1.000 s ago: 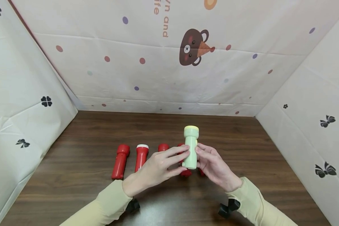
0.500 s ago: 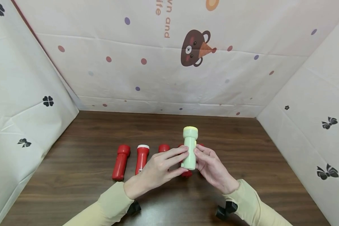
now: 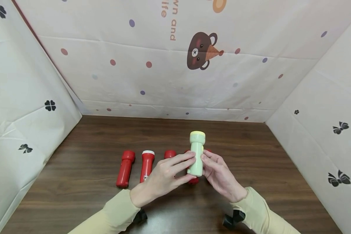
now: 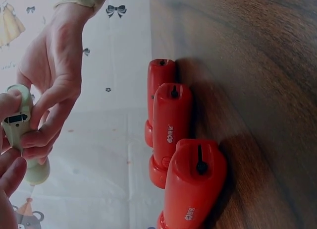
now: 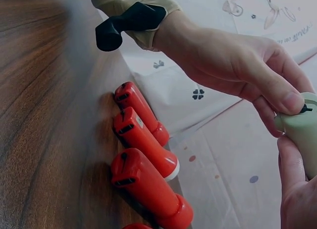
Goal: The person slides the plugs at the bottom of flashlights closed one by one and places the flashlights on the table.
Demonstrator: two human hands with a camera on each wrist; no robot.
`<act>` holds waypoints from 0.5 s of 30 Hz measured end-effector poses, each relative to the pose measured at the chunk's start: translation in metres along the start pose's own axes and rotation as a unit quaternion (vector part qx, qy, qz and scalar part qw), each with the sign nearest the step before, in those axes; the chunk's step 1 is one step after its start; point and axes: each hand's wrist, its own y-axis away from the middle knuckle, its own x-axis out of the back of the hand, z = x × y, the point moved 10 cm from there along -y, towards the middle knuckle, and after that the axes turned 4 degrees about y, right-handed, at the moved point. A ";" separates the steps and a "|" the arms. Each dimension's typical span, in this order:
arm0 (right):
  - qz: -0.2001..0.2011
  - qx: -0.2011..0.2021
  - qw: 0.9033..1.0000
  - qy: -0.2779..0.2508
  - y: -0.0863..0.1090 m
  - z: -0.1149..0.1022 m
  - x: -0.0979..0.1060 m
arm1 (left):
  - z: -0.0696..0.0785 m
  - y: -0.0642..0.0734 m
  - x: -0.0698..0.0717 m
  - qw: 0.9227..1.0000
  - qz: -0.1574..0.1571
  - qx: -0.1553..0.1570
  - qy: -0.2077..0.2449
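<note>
A pale green flashlight [image 3: 197, 143] with a yellow rim stands upright above the table, lens end up, between my two hands. My left hand [image 3: 163, 175] pinches its lower body from the left. From the other side my right hand [image 3: 222, 177] grips it with thumb and fingers near the yellow switch. In the left wrist view the tail of the green flashlight [image 4: 17, 127] shows a dark slot. The right wrist view puts the left thumb [image 5: 285, 97] beside a small black part on that tail. Fingers hide much of the lower body.
Red flashlights lie in a row on the brown wooden table [image 3: 105, 136]: one at the left [image 3: 125, 169], one with a white rim [image 3: 147, 162], others partly behind the hands [image 3: 170, 153]. White printed sheets [image 3: 120, 78] enclose the back and sides.
Both hands and the green flashlight stay almost still. The right hand has shifted very slightly left since one second ago; the whole view has moved a little too.
</note>
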 end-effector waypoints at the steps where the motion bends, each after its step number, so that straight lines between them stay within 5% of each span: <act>1: -0.001 0.001 1.000 -0.002 0.000 0.000 0.000 | 0.000 0.000 0.000 1.000 0.002 0.001 0.000; 15: 0.009 0.003 1.000 0.008 0.000 0.002 -0.001 | 0.000 -0.001 0.003 0.999 0.028 0.018 0.013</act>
